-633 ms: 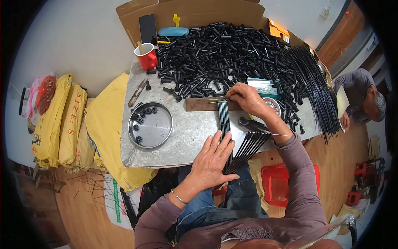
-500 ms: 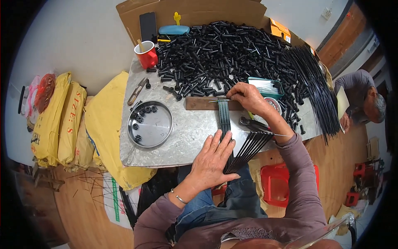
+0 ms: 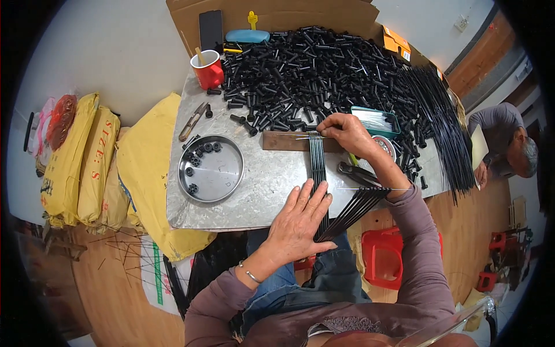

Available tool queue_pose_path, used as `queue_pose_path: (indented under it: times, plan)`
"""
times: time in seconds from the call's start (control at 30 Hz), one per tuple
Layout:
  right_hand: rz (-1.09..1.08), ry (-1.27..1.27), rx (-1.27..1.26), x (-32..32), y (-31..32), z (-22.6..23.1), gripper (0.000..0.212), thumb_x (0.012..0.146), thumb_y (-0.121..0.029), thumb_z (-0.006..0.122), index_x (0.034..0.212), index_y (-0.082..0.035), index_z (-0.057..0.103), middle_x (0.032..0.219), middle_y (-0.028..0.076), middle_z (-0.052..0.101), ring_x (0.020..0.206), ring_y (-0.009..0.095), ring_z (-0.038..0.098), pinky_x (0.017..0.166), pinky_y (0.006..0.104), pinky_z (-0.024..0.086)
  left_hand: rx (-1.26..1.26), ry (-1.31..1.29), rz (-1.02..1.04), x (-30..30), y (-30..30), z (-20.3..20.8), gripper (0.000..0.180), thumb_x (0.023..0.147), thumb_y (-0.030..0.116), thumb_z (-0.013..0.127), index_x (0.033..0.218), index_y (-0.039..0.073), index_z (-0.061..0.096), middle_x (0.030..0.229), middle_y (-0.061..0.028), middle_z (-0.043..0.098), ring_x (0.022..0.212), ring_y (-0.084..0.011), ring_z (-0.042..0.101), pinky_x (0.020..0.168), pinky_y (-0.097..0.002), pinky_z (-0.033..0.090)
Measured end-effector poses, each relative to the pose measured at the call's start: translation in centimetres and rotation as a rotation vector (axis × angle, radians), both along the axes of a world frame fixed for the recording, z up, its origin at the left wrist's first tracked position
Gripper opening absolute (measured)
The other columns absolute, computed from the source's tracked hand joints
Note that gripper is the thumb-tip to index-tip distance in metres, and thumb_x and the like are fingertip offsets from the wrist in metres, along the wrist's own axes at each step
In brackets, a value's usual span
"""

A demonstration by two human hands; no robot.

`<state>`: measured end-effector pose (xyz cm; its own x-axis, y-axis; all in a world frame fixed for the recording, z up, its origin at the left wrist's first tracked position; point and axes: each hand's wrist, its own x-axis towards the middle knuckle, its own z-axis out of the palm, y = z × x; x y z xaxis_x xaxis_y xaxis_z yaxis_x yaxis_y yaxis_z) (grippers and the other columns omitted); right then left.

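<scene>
A row of thin black rods point(image 3: 317, 165) lies side by side on the grey tabletop point(image 3: 260, 179), their far ends resting on a brown wooden block point(image 3: 283, 141). My left hand point(image 3: 298, 222) lies flat with fingers spread on the near ends of the rods at the table's edge. My right hand point(image 3: 346, 132) rests on the block at the far ends, pinching a thin wire that crosses them. A second fan of black rods point(image 3: 354, 209) lies under my right forearm and hangs over the edge.
A big heap of short black tubes point(image 3: 324, 69) fills the back of the table, long black rods point(image 3: 439, 124) at its right. A round metal dish point(image 3: 211, 169), a red mug point(image 3: 209, 70), pliers point(image 3: 358, 172) and a teal tray point(image 3: 376, 120) stand around. Yellow sacks point(image 3: 81, 162) lie left. Another person point(image 3: 503, 139) sits right.
</scene>
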<state>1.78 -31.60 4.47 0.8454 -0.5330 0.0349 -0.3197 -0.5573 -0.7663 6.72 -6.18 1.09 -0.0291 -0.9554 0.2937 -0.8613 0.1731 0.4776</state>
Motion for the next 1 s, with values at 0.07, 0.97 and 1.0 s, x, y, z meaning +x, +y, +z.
queue_pose_path:
  times: [0.07, 0.97, 1.0]
  plan:
    - [-0.029, 0.015, -0.033, -0.01, 0.03, 0.09, 0.015, 0.082, -0.005, 0.063, 0.095, 0.0, 0.069, 0.086, 0.011, 0.069, 0.079, 0.017, 0.064, 0.074, 0.0302, 0.05, 0.004, 0.005, -0.001, 0.01, -0.03, 0.01, 0.095, 0.067, 0.055, 0.073, 0.137, 0.0, 0.04, 0.148, -0.0201, 0.029, 0.138, -0.0394, 0.024, 0.113, -0.0492, 0.021]
    - [-0.024, 0.003, -0.011, -0.21, 0.03, -0.1, 0.012, 0.083, -0.003, 0.063, 0.094, 0.0, 0.068, 0.082, 0.004, 0.067, 0.076, 0.01, 0.06, 0.071, 0.0265, 0.049, -0.019, -0.018, 0.007, 0.0, -0.02, -0.07, 0.097, 0.066, 0.06, 0.071, 0.135, -0.001, 0.042, 0.147, -0.0206, 0.032, 0.137, -0.0405, 0.027, 0.111, -0.0513, 0.023]
    - [-0.023, 0.002, -0.012, -0.16, 0.06, -0.17, 0.012, 0.083, -0.003, 0.064, 0.094, -0.001, 0.068, 0.082, 0.003, 0.067, 0.076, 0.009, 0.059, 0.07, 0.0253, 0.048, -0.016, -0.015, 0.009, 0.04, 0.03, -0.07, 0.097, 0.066, 0.06, 0.071, 0.135, -0.001, 0.042, 0.147, -0.0204, 0.032, 0.137, -0.0404, 0.027, 0.111, -0.0512, 0.023]
